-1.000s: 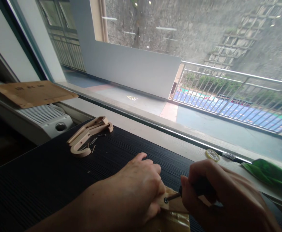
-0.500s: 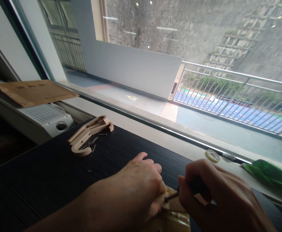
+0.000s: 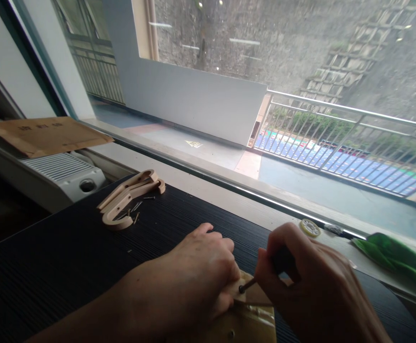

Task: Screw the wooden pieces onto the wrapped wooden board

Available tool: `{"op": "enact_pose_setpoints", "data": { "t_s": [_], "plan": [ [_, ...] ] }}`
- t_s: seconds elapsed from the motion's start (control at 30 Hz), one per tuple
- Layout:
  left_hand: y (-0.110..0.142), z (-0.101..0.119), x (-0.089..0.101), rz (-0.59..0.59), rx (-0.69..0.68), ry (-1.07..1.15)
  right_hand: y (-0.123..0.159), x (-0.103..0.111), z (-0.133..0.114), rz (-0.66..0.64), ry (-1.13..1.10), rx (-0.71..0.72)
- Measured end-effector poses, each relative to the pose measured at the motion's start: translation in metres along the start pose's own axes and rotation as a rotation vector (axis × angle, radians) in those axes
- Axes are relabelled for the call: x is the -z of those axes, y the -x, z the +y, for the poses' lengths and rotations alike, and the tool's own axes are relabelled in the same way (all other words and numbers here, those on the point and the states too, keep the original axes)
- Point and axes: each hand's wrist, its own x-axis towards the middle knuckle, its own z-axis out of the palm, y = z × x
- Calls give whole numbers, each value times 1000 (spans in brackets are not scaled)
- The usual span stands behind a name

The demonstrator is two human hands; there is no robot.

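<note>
My right hand [image 3: 304, 276] is closed around the dark handle of a screwdriver [image 3: 250, 284]. Its shaft slants down to the left, and the tip meets a dark screw head [image 3: 241, 289] in a pale wooden piece [image 3: 258, 296]. My left hand [image 3: 201, 271] is closed on that wooden piece beside the screw, pressing it onto a yellowish board [image 3: 254, 326] with a shiny surface. The left fingertips are partly hidden. Farther left on the dark table [image 3: 68, 267] lie curved wooden hooks [image 3: 122, 221] with drilled holes, and several loose screws [image 3: 135, 207] next to them.
A brown paper envelope [image 3: 51, 136] rests on a white slatted unit [image 3: 61, 169] at the left. Along the windowsill [image 3: 208, 188] are a tape roll [image 3: 310, 227] and a green cloth [image 3: 390, 255]. The window glass rises just beyond the table edge.
My right hand has turned slightly and risen a little at the knuckles, with the screwdriver still on the screw. The whole view has shifted slightly; the left hand keeps its hold.
</note>
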Motion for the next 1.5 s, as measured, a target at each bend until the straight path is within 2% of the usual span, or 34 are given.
{"op": "enact_pose_setpoints", "data": {
  "t_s": [0.23,0.43,0.63,0.77,0.9,1.33,1.5],
  "plan": [
    [1,-1,-2,34,8,-49,2,-6,13,-55,-57,-90],
    [2,2,2,-4,14,-51,2,-8,23,-138,-127,-216],
    [0,3,4,-25,10,-42,4,6,9,-69,-73,-7],
    [0,2,2,-37,16,-25,3,11,3,-26,-53,35],
    [-1,1,1,-3,-6,-11,4,10,5,-31,-23,45],
    [-3,3,3,-3,-10,-69,3,9,1,-98,-16,65],
    [-6,1,4,17,-29,-90,6,8,3,-168,38,-50]
  ]
}}
